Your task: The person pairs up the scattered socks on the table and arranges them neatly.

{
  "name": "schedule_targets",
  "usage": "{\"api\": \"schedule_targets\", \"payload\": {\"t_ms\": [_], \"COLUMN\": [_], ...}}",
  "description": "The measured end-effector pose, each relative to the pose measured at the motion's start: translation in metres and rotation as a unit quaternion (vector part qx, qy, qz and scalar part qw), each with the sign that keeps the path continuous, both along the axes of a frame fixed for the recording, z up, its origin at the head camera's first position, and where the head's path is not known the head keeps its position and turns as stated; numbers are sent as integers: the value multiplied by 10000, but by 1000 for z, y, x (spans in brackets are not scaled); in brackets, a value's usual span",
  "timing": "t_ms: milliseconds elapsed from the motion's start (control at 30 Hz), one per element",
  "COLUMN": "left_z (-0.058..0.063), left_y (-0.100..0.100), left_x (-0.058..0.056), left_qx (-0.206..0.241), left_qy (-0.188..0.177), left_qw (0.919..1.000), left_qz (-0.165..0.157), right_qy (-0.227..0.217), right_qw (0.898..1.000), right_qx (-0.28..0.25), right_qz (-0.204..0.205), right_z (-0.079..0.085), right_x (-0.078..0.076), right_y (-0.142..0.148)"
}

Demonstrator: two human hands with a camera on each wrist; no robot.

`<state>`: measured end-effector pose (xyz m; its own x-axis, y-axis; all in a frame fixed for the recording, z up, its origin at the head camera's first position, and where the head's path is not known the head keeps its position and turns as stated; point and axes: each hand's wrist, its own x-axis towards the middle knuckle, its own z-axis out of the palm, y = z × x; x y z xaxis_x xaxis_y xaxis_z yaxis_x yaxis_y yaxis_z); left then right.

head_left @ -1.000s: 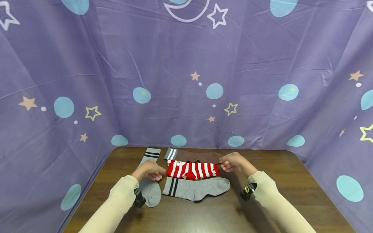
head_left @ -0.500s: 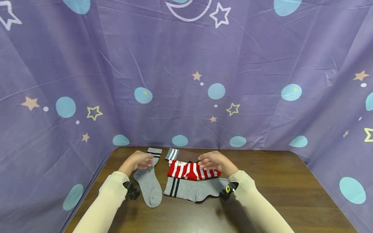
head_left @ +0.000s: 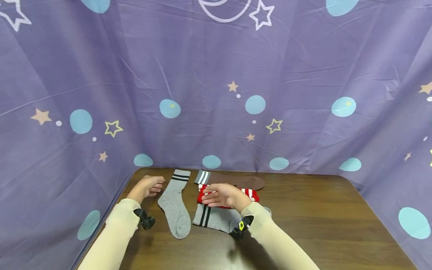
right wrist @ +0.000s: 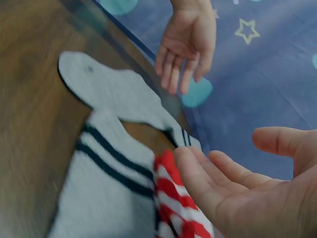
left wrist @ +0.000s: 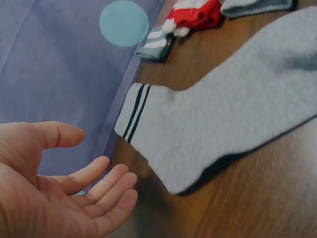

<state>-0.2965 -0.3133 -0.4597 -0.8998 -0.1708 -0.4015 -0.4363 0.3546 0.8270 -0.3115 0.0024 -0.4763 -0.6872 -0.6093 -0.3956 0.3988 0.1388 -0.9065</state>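
Observation:
My left hand [head_left: 147,188] hovers left of an upright-lying grey sock [head_left: 176,208] with two black bands at its cuff. Its fingers are relaxed and hold nothing, as the left wrist view also shows. Above the red-and-white striped sock [head_left: 250,194] hangs my right hand [head_left: 222,195], palm turned to the left, its fingers loosely extended and holding nothing. That arm covers part of a second grey sock [head_left: 217,217] with black bands, lying crosswise nearest me. Behind the striped sock lies a brown sock [head_left: 243,181] with a grey cuff and white stripes.
The socks lie on a brown wooden table [head_left: 324,217]. A purple curtain [head_left: 216,75] with stars and blue spots hangs along the back and both sides. A black wrist camera [head_left: 144,219] is strapped to the left wrist, and another [head_left: 241,228] to the right.
Both hands have shifted left. The right hand has come from the striped sock's toe end across to its cuff half; the left has moved off the upright-lying grey sock. The socks lie as before.

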Motion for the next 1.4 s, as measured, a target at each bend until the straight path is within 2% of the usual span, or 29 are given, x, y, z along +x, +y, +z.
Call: {"api": "schedule_targets", "payload": {"t_ms": [233, 433, 800, 1100, 1400], "left_z": [-3, -6, -9, -11, -15], "left_y": [-12, -18, -16, -11, -11], "left_x": [1, 1, -3, -3, -4], "left_qx": [45, 82, 154, 194, 97], "left_qy": [-233, -407, -599, -852, -912], "left_qw": [9997, 9991, 9978, 9962, 9958], "left_qz": [-34, -116, -225, -56, -48], "right_qy": [-487, -715, -815, -805, -842], "right_qw": [9983, 9966, 9960, 9962, 9961], "right_qx": [-178, -164, -62, 47, 21], "right_qz": [255, 364, 364, 329, 257], "right_z": [-7, -13, -18, -18, -15], "right_x": [9, 16, 19, 25, 30], "right_y": [-26, -40, -48, -54, -61]}}
